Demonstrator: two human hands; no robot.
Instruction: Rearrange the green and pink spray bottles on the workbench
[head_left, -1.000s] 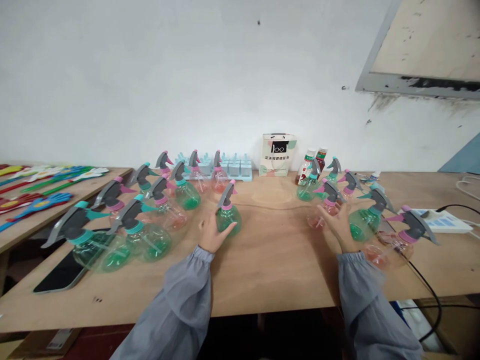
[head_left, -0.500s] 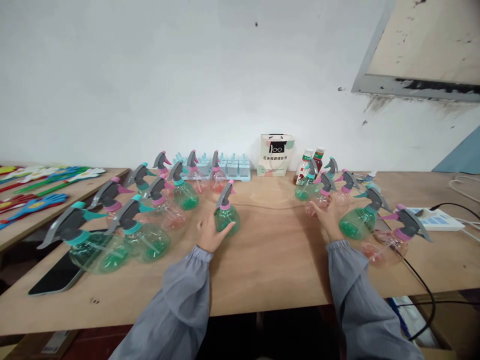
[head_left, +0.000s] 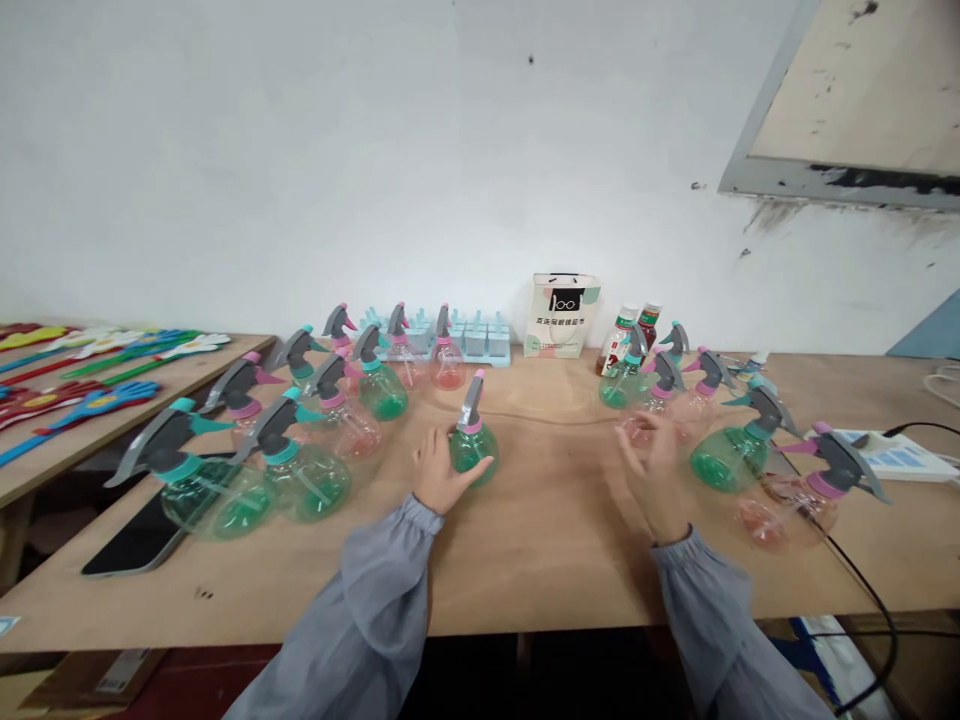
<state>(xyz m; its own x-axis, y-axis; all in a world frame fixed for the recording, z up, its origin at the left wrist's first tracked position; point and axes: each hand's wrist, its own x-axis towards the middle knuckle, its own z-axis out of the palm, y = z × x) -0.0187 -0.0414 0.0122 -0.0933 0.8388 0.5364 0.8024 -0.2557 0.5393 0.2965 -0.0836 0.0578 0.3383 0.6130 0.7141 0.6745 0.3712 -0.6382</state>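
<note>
Back from the table's front edge (head_left: 540, 629), a pink-collared green bottle (head_left: 475, 452) is held upright by the left hand (head_left: 441, 473) — its contents cannot be told — and bare wood (head_left: 559, 510) is bordered by the half-open right hand (head_left: 654, 475).

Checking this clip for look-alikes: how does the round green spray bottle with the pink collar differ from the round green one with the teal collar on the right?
The pink-collared bottle is cupped by the left hand; the teal-collared bottle has no hand on it. The first's head is seen nearly end-on, while the second's shows side-on, teal nozzle pointing left. Both have see-through green bodies and grey triggers.
</note>
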